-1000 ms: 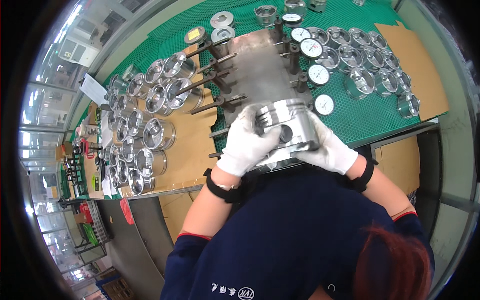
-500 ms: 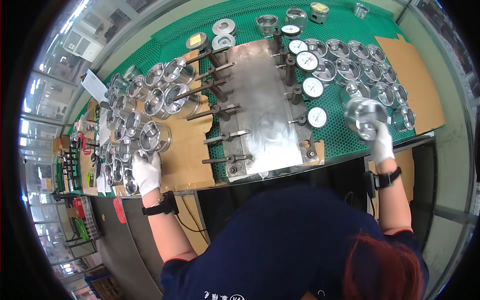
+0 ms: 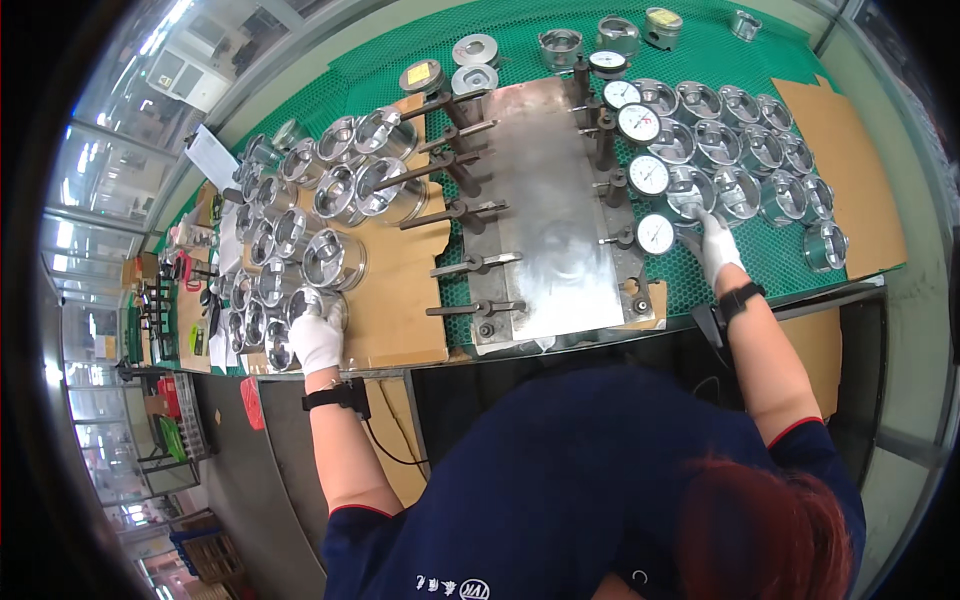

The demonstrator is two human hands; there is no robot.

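Both my hands wear white gloves. My left hand (image 3: 316, 338) has its fingers closed on a metal piston (image 3: 334, 300) at the near edge of the left group, over the cardboard. The tips of those fingers are partly hidden inside its hollow. On the other side of the bench, my right hand (image 3: 717, 247) grips the near rim of another piston (image 3: 688, 190). That piston stands hollow side up on the green mat, in the right group. It is close beside a dial gauge (image 3: 648, 175).
Between the groups lies a steel plate fixture (image 3: 545, 215) with rods on posts (image 3: 470, 262) along its left and several dial gauges (image 3: 655, 234) on its right. More pistons (image 3: 617, 38) stand at the back. Cardboard sheets (image 3: 842, 180) lie on the green mat (image 3: 700, 275).
My right hand has carried its piston left and set it down among the right group. My left hand stays at the near pistons, slightly farther forward. The view has shifted a little.
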